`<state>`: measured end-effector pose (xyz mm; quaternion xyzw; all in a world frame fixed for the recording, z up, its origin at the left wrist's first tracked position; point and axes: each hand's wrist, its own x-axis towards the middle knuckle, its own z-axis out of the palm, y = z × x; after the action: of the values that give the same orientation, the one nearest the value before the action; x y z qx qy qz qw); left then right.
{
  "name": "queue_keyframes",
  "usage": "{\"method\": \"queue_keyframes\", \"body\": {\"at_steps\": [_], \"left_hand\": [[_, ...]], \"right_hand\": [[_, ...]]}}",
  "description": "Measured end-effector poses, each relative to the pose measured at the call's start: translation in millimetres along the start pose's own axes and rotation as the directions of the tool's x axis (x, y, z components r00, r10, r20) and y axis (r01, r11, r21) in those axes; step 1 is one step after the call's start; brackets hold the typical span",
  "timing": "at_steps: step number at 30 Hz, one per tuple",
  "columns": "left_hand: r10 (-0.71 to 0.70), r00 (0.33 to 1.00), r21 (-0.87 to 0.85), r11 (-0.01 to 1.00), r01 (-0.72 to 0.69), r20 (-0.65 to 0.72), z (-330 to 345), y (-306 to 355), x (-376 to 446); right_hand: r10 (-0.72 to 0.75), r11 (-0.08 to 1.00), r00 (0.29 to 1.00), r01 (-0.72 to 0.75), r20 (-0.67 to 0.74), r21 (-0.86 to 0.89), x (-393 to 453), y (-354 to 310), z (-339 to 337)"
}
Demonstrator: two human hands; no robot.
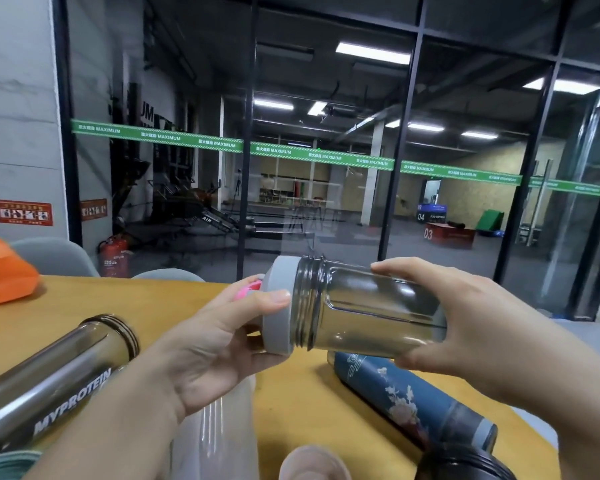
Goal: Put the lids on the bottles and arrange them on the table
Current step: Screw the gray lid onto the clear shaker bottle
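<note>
Left hand (205,344) gripping grey lid (280,303), right hand (471,327) grasping clear smoky bottle (368,317) toward three o'clock; risks cross-threading if tilted.

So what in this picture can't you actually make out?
All in the head view:
- Whether the grey lid is fully screwed on: the left hand covers part of it.
- The pink part behind the lid: mostly hidden by the thumb.
- The smoky bottle base: covered by the right hand.
- The MYPROTEIN bottle: cut off by the left edge.
- The clear bottle: hidden under the left forearm.
- The dark lid: cut off by the bottom edge.
</note>
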<state>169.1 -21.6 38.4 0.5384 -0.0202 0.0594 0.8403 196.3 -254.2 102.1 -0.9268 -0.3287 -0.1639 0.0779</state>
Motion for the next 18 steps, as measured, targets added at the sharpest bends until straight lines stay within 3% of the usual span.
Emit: {"method": "queue_keyframes", "body": {"at_steps": [9, 18], "left_hand": [[-0.026, 1.000, 0.191, 0.981, 0.028, -0.016, 6.2, -0.3, -2.3], [0.015, 1.000, 0.275, 0.961, -0.020, 0.022, -2.5, -2.8, 2.4]], "right_hand": [[-0.032, 0.997, 0.997, 0.037, 0.070, -0.074, 3.9, -2.4, 4.0], [-0.034, 0.998, 0.997, 0.038, 0.074, -0.051, 4.6, -2.2, 7.2]]}}
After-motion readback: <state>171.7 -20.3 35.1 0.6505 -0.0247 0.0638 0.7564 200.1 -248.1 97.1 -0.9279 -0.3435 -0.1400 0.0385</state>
